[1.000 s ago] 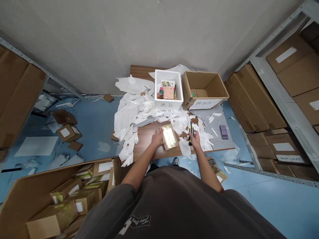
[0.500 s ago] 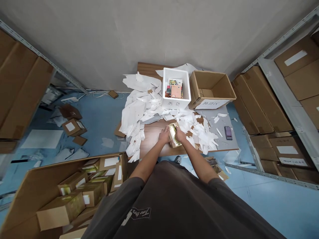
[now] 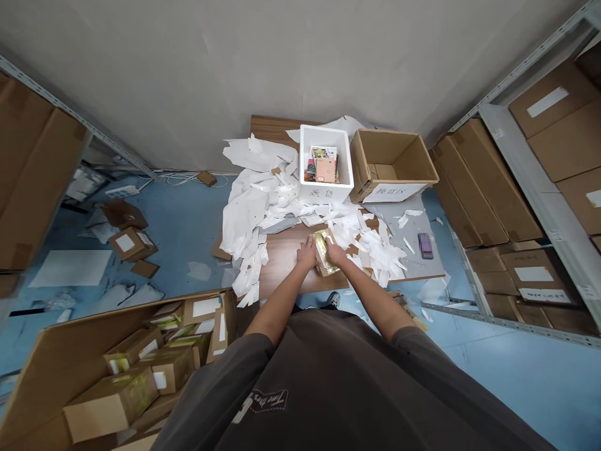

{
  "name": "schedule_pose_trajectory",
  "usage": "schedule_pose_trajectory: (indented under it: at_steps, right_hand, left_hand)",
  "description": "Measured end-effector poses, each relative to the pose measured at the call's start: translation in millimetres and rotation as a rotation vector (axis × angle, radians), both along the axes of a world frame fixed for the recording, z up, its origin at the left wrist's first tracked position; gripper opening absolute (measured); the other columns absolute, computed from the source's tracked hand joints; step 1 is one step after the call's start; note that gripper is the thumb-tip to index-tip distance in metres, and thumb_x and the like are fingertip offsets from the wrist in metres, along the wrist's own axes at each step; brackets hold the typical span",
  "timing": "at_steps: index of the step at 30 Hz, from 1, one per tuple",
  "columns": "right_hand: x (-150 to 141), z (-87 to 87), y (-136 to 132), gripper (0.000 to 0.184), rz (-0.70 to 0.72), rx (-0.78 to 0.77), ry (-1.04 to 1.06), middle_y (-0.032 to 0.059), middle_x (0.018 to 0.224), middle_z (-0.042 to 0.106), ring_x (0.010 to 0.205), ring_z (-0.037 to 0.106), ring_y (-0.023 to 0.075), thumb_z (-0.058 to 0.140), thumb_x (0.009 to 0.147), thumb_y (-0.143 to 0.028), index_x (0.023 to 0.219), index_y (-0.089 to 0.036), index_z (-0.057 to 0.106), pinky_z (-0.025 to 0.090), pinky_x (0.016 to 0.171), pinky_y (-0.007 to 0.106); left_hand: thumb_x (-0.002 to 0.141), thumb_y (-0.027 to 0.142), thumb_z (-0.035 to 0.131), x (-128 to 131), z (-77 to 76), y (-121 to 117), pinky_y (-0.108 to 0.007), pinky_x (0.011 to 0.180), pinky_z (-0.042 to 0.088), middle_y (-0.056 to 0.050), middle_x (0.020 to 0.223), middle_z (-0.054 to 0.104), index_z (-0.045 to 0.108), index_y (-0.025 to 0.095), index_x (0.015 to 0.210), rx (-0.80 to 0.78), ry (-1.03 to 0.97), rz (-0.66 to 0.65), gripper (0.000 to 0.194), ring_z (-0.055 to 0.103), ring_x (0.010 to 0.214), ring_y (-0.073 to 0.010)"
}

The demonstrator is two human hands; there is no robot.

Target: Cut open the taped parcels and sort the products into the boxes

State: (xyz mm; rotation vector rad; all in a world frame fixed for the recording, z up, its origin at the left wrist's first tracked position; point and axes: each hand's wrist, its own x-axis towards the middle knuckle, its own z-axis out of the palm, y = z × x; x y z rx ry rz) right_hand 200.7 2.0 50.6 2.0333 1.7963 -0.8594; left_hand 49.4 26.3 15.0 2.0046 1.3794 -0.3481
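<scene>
Two hands on one gold-taped box at the counter's front edge.
So the small package (image 3: 321,243) sat on the counter (image 3: 280,254) close to the near edge, around the middle, long axis running front to back with its near end angled a bit right. It was just right of the left hand (image 3: 307,253), whose fingers lay stretched against its long left side; couldn't tell if they were really pinching. The right hand (image 3: 336,254) was the closer one, right over the top face, reaching in from the right with fingers curled, and honestly I couldn't see what, if anything, they were clamped on. Paper scraps (image 3: 245,219) covered the left edge.
</scene>
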Motion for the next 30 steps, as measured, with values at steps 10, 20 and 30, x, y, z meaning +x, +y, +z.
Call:
schedule_pose_trajectory:
  at_steps: [10,20,30]
  right_hand:
    - [2.5,5.8,-0.4,0.093,0.045,-0.054,0.016,0.0251,0.142,0.071,0.135,0.069,0.0365,0.077,0.096,-0.031,0.172,-0.014,0.026,0.053,0.101,0.038]
    - [-3.2,9.4,-13.5,0.081,0.01,-0.164,0.024,0.0269,0.137,0.073,0.127,0.074,0.0372,0.078,0.093,-0.027,0.163,-0.011,0.042,0.057,0.098,0.041]
    - [16.6,21.2,-111.6,0.077,-0.073,-0.215,0.072,0.0263,0.139,0.073,0.127,0.073,0.0391,0.066,0.097,-0.018,0.169,-0.015,0.039,0.059,0.095,0.043]
  left_hand:
    - [0.072,0.059,0.094,10.4,-0.8,3.9,-0.063,0.12,0.046,-0.008,0.187,-0.011,-0.001,0.036,0.18,-0.024,0.087,0.001,0.145,0.024,0.164,-0.0547]
    - [0.07,0.054,0.095,20.6,-5.3,3.9,-0.065,0.119,0.045,-0.01,0.187,-0.011,0.0,0.034,0.18,-0.023,0.124,0.052,0.147,0.023,0.163,-0.0569]
    - [0.065,0.05,0.098,29.4,-9.6,5.5,-0.08,0.124,0.028,-0.015,0.187,-0.007,0.01,0.033,0.18,-0.045,0.122,0.022,0.146,0.009,0.165,-0.0624]
